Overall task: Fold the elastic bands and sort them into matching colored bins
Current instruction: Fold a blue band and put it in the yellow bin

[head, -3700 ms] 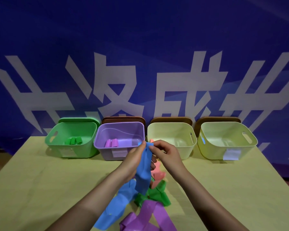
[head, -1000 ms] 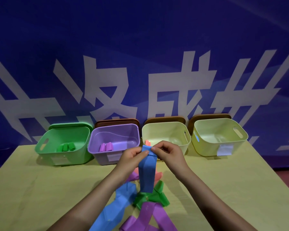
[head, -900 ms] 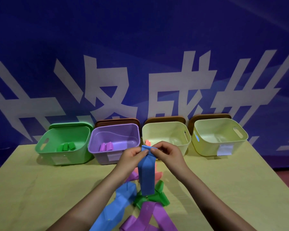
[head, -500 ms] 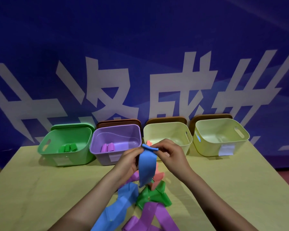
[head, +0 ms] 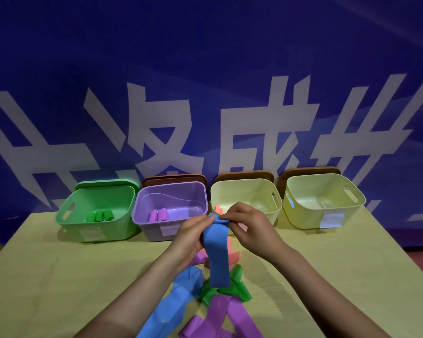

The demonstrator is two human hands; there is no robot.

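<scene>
A blue elastic band [head: 217, 254] hangs doubled above the table's middle. My left hand [head: 193, 234] and my right hand [head: 248, 228] both pinch its top fold, in front of the bins. Under it lies a heap of loose bands: another blue band [head: 176, 301], a green band [head: 232, 287], a purple band [head: 220, 318] and a pink band [head: 233, 254]. At the back stand a green bin [head: 122, 230] with folded green bands, a purple bin [head: 144, 223] with folded purple bands, and two pale yellow bins [head: 276, 211] [head: 303, 220].
Lids lean against the blue banner wall behind the bins: a green lid [head: 108, 183] and brown lids [head: 174, 178]. A pink piece [head: 219, 209] shows at the left yellow bin's near wall. The wooden table [head: 59, 276] ends at left and right edges.
Both hands have kept hold of the blue band's top and worked the fold; the hanging part has shifted slightly. The loose bands on the table have not moved.
</scene>
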